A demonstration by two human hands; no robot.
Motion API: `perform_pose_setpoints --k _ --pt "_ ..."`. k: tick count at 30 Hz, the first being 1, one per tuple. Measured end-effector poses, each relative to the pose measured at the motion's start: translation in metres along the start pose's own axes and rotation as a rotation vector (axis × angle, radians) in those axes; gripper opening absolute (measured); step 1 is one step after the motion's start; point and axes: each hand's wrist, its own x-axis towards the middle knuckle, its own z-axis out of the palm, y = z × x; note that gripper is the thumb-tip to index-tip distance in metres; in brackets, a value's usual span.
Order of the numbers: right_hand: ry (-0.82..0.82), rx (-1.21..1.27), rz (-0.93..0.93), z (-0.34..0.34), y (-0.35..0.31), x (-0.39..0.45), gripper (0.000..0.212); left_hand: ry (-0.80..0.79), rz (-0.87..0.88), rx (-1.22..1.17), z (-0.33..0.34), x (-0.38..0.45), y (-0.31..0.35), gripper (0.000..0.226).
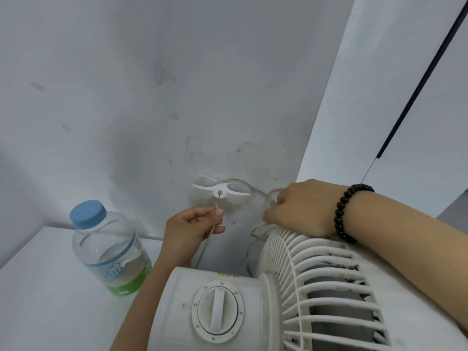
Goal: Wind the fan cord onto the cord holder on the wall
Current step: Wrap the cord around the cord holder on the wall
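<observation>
Two bare hands work at a white plastic winged cord holder (pixel 220 190) fixed low on the grey-white wall (pixel 152 97). The left hand (pixel 192 233) pinches the thin pale fan cord (pixel 206 245) between thumb and curled fingers just below the holder's middle slot, where the cord hangs down. The cord also loops over the holder's right wing and runs to the right hand (pixel 301 211), whose fingers curl round a bunch of it just beside the holder; a black beaded bracelet (pixel 347 211) circles that wrist. A white plastic desk fan (pixel 278 300) with a round dial stands on the white table (pixel 38 300) near its back edge, below the holder. A clear water bottle with a blue cap (pixel 109 249) stands to its left.
</observation>
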Motion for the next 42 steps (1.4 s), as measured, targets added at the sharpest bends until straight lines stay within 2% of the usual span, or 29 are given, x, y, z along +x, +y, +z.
perform_pose_setpoints --k 8,10,14,17,21,28,31,36,42 --pt "-0.082 -0.084 -0.038 -0.001 0.021 -0.023 0.037 0.060 0.023 -0.014 0.017 -0.009 0.001 0.015" --pt "-0.076 -0.052 0.007 -0.001 0.024 -0.029 0.039 0.070 0.034 -0.020 0.017 -0.012 0.002 0.013" --pt "0.021 0.038 0.029 0.000 0.023 -0.025 0.037 0.107 0.037 -0.059 0.013 -0.012 0.001 0.011" --pt "0.117 -0.022 -0.043 -0.008 0.012 -0.017 0.035 0.120 0.054 -0.074 0.010 -0.009 -0.001 0.010" --pt "0.167 -0.112 -0.147 -0.027 -0.016 -0.001 0.025 0.099 0.086 -0.075 0.009 -0.005 -0.003 0.008" --pt "0.328 -0.151 -0.269 -0.039 -0.064 0.040 0.027 0.030 0.105 -0.182 0.012 0.001 -0.006 0.014" --pt "0.341 -0.191 -0.275 -0.028 -0.072 0.047 0.024 0.036 0.167 -0.145 0.009 0.005 -0.007 0.022" --pt "0.390 -0.242 -0.267 -0.022 -0.072 0.049 0.021 0.032 0.256 -0.076 0.011 0.006 -0.010 0.020" --pt "0.395 -0.334 -0.307 -0.018 -0.076 0.043 0.018 0.104 0.380 0.182 0.005 0.008 -0.012 0.018"
